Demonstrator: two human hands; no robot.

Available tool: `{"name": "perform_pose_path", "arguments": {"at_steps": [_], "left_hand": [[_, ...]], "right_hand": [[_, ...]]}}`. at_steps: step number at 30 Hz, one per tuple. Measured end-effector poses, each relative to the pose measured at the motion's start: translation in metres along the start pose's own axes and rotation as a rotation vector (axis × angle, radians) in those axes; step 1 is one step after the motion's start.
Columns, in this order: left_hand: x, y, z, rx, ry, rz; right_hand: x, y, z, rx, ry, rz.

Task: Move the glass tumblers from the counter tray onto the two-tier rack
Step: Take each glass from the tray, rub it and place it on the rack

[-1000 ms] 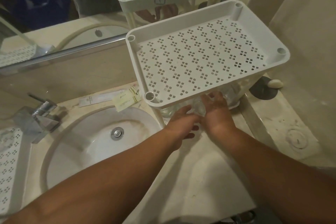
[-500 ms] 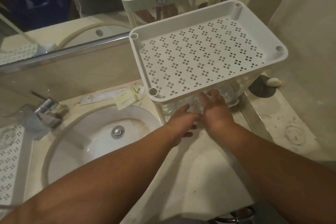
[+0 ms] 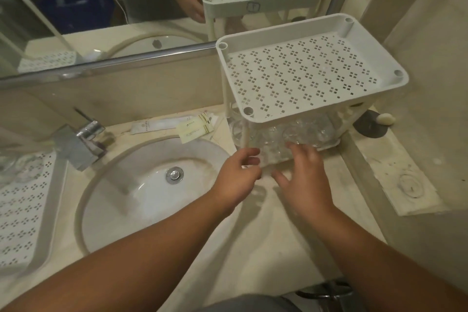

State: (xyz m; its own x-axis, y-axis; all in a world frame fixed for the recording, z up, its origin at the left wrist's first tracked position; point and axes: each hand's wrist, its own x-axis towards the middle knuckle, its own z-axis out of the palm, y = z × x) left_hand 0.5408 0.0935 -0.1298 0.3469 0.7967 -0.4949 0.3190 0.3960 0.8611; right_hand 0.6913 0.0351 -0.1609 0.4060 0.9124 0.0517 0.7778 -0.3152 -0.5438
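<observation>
The white two-tier rack (image 3: 379,88) stands on the counter to the right of the sink. Its perforated top tier holds nothing. Several clear glass tumblers (image 3: 301,132) crowd the lower tier, partly hidden under the top tier. My left hand (image 3: 240,175) hovers by the rack's front left leg, fingers loosely curled and holding nothing. My right hand (image 3: 304,177) is spread, with its fingertips at the front tumbler (image 3: 272,157). The white perforated counter tray (image 3: 25,213) lies at the far left, with what looks like clear glass (image 3: 12,164) at its far end.
A round sink basin (image 3: 152,185) with a chrome faucet (image 3: 81,139) lies between tray and rack. Toiletry packets (image 3: 192,129) lie behind the basin. A soap bar on a dark dish (image 3: 385,119) sits right of the rack. The mirror (image 3: 101,7) runs along the back.
Both hands have drawn back from under the top tier and moved apart. The view shifted, so the rack sits further right.
</observation>
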Motion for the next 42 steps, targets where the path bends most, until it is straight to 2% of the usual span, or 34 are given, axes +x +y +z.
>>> {"name": "perform_pose_path", "arguments": {"at_steps": [10, 19, 26, 35, 42], "left_hand": [[-0.062, -0.037, -0.099, -0.007, 0.198, 0.112], [-0.119, -0.034, -0.206, -0.215, 0.394, 0.165], [-0.155, -0.021, -0.298, -0.233, 0.568, 0.252], [-0.181, -0.027, -0.396, -0.079, 0.69, 0.302], [-0.177, -0.045, -0.446, -0.034, 0.781, 0.228]], "right_hand": [[-0.061, -0.088, 0.027, 0.212, 0.017, -0.136], [-0.072, -0.198, 0.07, 0.305, -0.059, -0.371], [-0.069, -0.291, 0.101, 0.328, -0.15, -0.553], [-0.056, -0.398, 0.135, 0.24, -0.209, -0.798], [-0.037, -0.449, 0.173, 0.064, -0.327, -0.881]]}}
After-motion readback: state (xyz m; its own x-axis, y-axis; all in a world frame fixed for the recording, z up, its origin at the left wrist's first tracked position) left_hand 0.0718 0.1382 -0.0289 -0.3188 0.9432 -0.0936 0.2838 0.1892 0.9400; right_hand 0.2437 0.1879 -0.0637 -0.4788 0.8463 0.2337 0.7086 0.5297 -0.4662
